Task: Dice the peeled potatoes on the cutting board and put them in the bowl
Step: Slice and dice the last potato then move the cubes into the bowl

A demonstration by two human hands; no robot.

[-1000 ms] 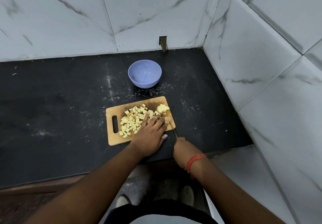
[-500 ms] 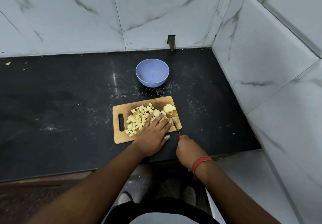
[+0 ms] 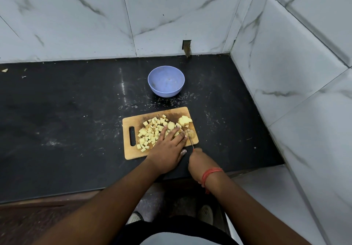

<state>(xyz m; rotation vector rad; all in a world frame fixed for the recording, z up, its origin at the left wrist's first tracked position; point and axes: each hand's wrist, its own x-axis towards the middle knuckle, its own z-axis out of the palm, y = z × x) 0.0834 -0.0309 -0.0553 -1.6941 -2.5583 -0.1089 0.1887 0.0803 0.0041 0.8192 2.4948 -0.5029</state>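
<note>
A wooden cutting board [image 3: 131,152] lies on the black counter with a heap of yellow potato dice [image 3: 149,132] on it. Bigger potato pieces [image 3: 184,121] sit at its far right corner, and one more potato piece [image 3: 192,133] lies by the right edge. My left hand [image 3: 167,147] rests flat on the board, its straight fingers over the dice. My right hand [image 3: 200,162] grips a knife [image 3: 189,140] whose thin blade runs along my left fingertips beside that piece. An empty light-blue bowl [image 3: 166,81] stands behind the board.
The black counter [image 3: 66,121] carries white scuffs and crumbs. White marble-tiled walls [image 3: 285,73] close it in at the back and right. A small notch [image 3: 187,47] sits in the back wall. My feet show below the counter's front edge.
The view has shifted slightly. My right hand has drawn the knife a little toward me along the board's right side; my left hand stays on the dice.
</note>
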